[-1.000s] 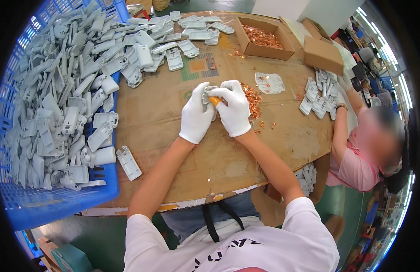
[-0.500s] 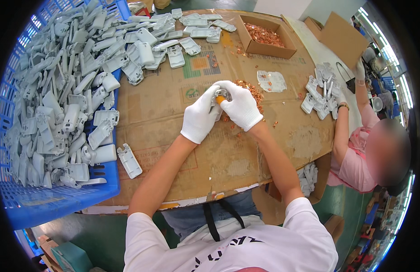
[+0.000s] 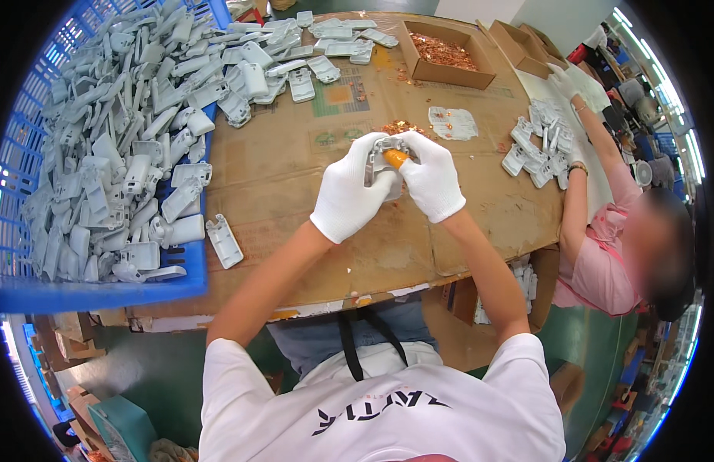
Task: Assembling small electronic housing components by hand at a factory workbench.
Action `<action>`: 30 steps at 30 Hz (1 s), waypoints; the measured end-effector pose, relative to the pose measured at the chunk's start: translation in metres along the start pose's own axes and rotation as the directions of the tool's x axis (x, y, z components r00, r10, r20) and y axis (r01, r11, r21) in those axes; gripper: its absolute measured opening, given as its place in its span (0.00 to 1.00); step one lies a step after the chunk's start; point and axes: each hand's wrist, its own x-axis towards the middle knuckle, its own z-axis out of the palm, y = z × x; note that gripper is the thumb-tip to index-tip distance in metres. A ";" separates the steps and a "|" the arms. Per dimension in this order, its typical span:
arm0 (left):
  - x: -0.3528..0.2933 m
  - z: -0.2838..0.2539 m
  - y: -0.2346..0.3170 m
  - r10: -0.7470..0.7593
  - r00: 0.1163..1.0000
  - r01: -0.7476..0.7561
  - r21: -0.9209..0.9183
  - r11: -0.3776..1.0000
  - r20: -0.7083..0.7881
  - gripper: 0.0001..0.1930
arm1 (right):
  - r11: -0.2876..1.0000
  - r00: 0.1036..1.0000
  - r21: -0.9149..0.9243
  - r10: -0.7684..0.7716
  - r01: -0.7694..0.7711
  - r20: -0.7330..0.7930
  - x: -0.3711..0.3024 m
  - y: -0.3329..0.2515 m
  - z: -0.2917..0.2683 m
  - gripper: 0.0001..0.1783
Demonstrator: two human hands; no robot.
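My left hand (image 3: pixel 347 192), in a white glove, grips a pale grey plastic housing (image 3: pixel 370 171) above the middle of the cardboard-covered table. My right hand (image 3: pixel 435 183), also gloved, closes on the housing's far end. At the right thumb is an orange piece (image 3: pixel 395 158), pressed to the housing; whether it covers the thumb or is held, I cannot tell. Just beyond my hands lies a heap of small copper-coloured metal pieces (image 3: pixel 399 126), partly hidden by them. What sits inside the housing is hidden by my fingers.
A blue crate (image 3: pixel 141 296) heaped with grey housings stands at left; one loose housing (image 3: pixel 224 241) lies beside it. A cardboard box (image 3: pixel 453 75) of copper pieces is at the far side. At right, a co-worker's arm (image 3: pixel 576 204) reaches past a pile of housings (image 3: pixel 538 146).
My hands have shifted slightly, and more of the orange piece and housing shows. The co-worker's far hand has moved from the raised cardboard flap, which now appears lowered. The view has tilted a little.
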 end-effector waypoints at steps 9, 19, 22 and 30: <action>-0.018 0.002 0.010 0.064 0.998 -0.063 0.106 0.992 -0.013 0.20 | 0.986 0.979 -0.124 -0.088 0.112 0.184 -0.002 -0.007 -0.017 0.09; -0.044 0.002 -0.022 -0.027 0.999 0.034 0.147 0.989 -0.047 0.20 | 0.998 0.966 -0.057 -0.007 0.022 0.257 -0.013 0.016 0.013 0.11; -0.057 -0.004 -0.024 0.003 0.995 0.017 0.185 0.983 -0.104 0.20 | 0.998 0.959 -0.016 -0.051 0.057 0.280 -0.013 0.013 0.027 0.11; -0.072 -0.027 -0.056 -0.200 0.962 0.221 0.103 0.970 -0.187 0.17 | 0.986 0.980 -0.070 -0.139 0.151 0.145 -0.031 0.026 0.074 0.21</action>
